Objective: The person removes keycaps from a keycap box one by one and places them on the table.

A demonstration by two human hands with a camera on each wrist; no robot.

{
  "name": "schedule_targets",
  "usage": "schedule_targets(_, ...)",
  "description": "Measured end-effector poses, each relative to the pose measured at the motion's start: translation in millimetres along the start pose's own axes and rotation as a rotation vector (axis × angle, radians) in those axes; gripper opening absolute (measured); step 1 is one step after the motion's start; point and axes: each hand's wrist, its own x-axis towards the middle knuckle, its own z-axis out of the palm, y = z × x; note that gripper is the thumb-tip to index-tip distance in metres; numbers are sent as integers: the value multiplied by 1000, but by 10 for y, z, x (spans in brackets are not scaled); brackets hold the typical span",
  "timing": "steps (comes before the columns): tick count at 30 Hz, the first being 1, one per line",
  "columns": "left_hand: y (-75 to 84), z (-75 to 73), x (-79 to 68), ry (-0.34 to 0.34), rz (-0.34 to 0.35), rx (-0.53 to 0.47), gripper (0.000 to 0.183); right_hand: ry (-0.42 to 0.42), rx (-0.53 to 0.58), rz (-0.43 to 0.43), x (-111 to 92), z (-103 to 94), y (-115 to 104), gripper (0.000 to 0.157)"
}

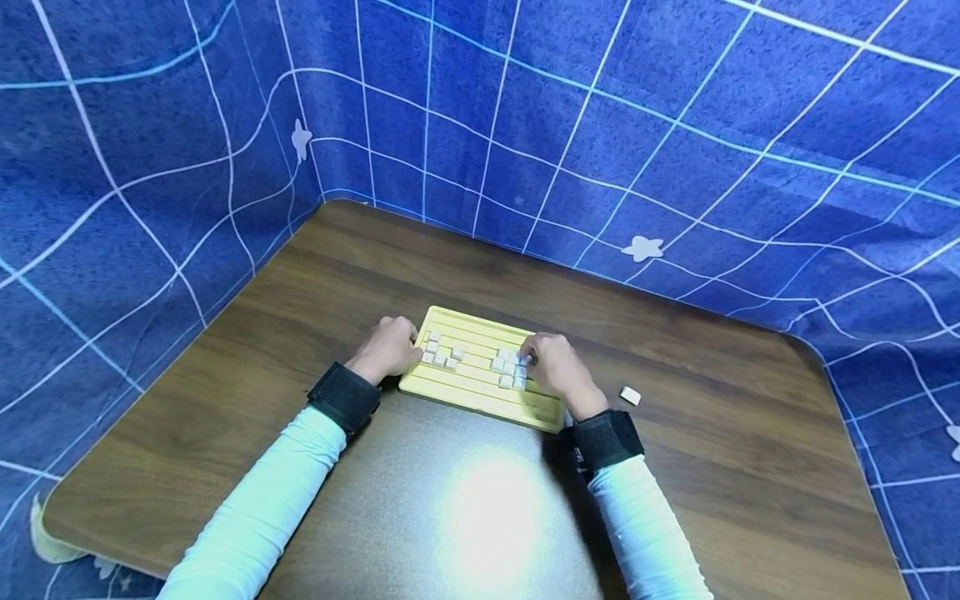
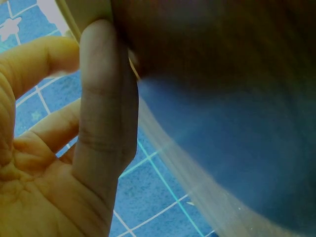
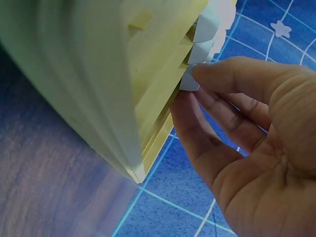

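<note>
A yellow ridged tray (image 1: 480,393) lies on the table, with white keycaps standing in its rows. One group of keycaps (image 1: 439,361) is at the left side and another group (image 1: 506,381) toward the right. My left hand (image 1: 390,346) grips the tray's left edge; in the left wrist view its fingers meet the tray's rim (image 2: 96,10). At the right group, my right hand (image 1: 558,367) pinches a keycap (image 3: 188,81) between thumb and fingers, at the end of a line of keycaps in the right wrist view. That hand partly covers the tray's right end in the head view.
A small white block (image 1: 630,396) lies on the wooden table (image 1: 720,433) to the right of my right hand. Blue cloth (image 1: 570,150) with white grid lines and stars hangs along the table's back and left sides. A bright glare spot shows near the front.
</note>
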Motion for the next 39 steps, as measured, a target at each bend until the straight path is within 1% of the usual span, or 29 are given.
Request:
schedule_targets(13,35,2,7,-8,-9,8,37,15,-4,3,-26,15,34,14)
schedule_targets(17,33,2,10,-13,-19,0,34,20,-5,-1,-24,12,32,14)
schedule_targets(21,29,-1,13,-6,-12,1,31,9,3,21,-25,-5,20,14)
schedule_targets(26,26,-2,9,-1,-13,12,35,2,6,38,-46,-37,22,14)
schedule_targets(29,23,-1,8,-2,-14,15,36,17,0,34,-61,-54,41,13)
schedule_targets(35,9,2,16,-17,-20,11,37,49,-1,0,-90,-94,112,12)
schedule_targets(39,17,-1,17,-27,-25,12,38,56,1,8,-128,-144,168,12)
